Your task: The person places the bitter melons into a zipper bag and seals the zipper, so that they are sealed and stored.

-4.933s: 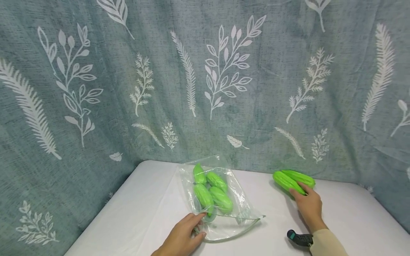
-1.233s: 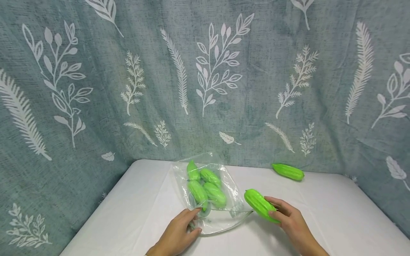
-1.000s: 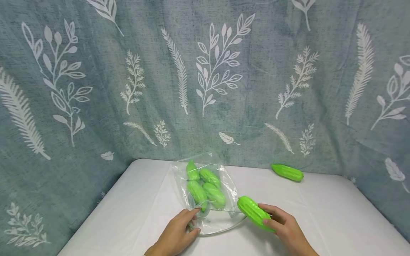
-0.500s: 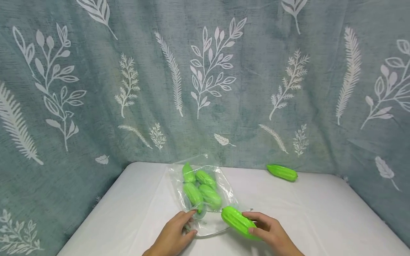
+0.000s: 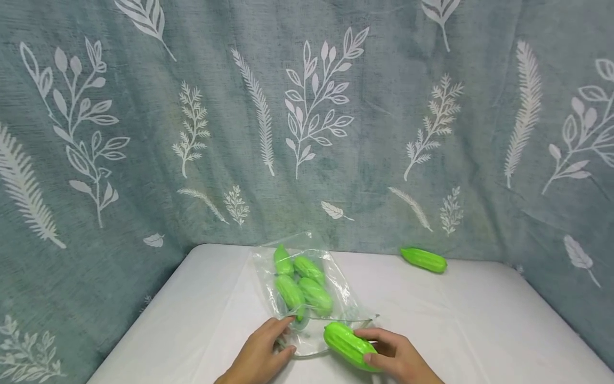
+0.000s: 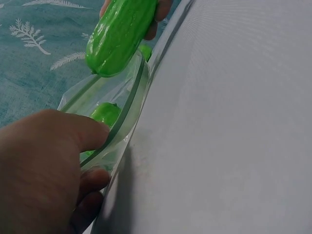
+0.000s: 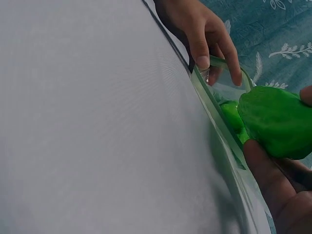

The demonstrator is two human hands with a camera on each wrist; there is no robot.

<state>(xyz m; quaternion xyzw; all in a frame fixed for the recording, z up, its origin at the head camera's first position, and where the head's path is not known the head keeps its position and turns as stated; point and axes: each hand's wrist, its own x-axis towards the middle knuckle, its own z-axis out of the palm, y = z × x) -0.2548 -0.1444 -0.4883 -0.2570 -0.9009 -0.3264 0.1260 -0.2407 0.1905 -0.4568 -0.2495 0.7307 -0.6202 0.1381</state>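
Observation:
My left hand [image 5: 261, 349] pinches the near edge of a clear zip bag [image 5: 307, 341], which lies with its mouth toward me. In the left wrist view, the thumb [image 6: 90, 131] lies at the bag's green-edged rim [image 6: 129, 105] and the mouth gapes. Several light green cucumbers [image 5: 314, 296] lie inside the bag. My right hand [image 5: 395, 354] grips another ridged, glossy cucumber [image 5: 347, 344] between thumb and fingers. Its tip overlaps the right part of the bag's mouth in the head view. The right wrist view shows this cucumber [image 7: 275, 122] close beside the opening.
One more green cucumber [image 5: 424, 260] lies at the back right of the white-covered table [image 5: 479, 320]. A blue-green curtain [image 5: 374, 133] with white leaf prints hangs behind the table and along its sides.
My right hand has taken one of the two cucumbers at the back right and brought it left and nearer, to the bag's mouth. The left hand stays at the bag's edge.

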